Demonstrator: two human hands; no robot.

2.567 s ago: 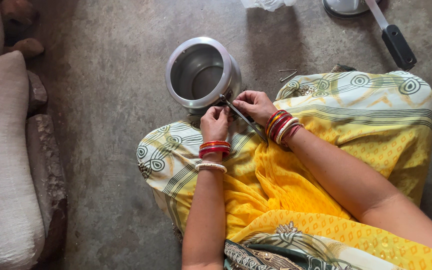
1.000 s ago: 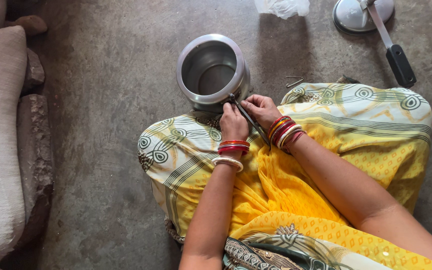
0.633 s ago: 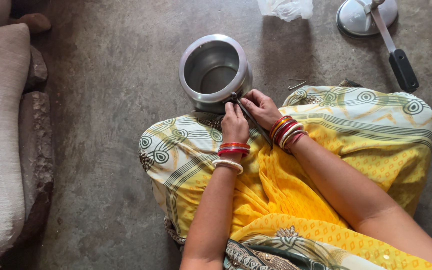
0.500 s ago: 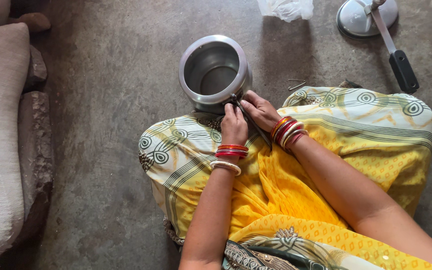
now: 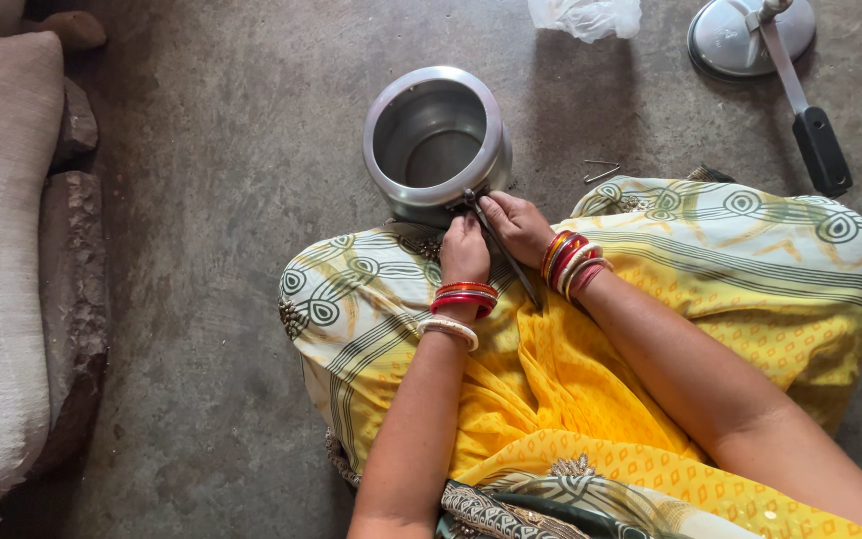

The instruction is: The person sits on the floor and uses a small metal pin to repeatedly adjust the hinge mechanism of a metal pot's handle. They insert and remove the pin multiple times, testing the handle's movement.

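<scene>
A steel pot [image 5: 438, 140] is seen standing upright and open on the grey concrete floor [image 5: 221, 200], directly in front of the knees of a seated person draped in yellow patterned cloth [image 5: 551, 399]. A slim dark metal tool [image 5: 501, 245] is laid against the near rim of the pot, its tip at the rim and its shaft slanting back toward the lap. The tool is gripped by the right hand [image 5: 519, 225], whose fingers are closed around its upper part, just at the pot's edge. The left hand [image 5: 464, 250] is placed close beside the right, its fingers curled at the pot's near side (whether they press the pot or the tool cannot be told). Red and pale bangles are worn on both wrists. A steel lid with a long black handle [image 5: 760, 50] is lying on the floor well to the right, with a crumpled clear plastic bag [image 5: 586, 15] near it. A stone ledge [image 5: 2, 250] is seen along the left edge.
</scene>
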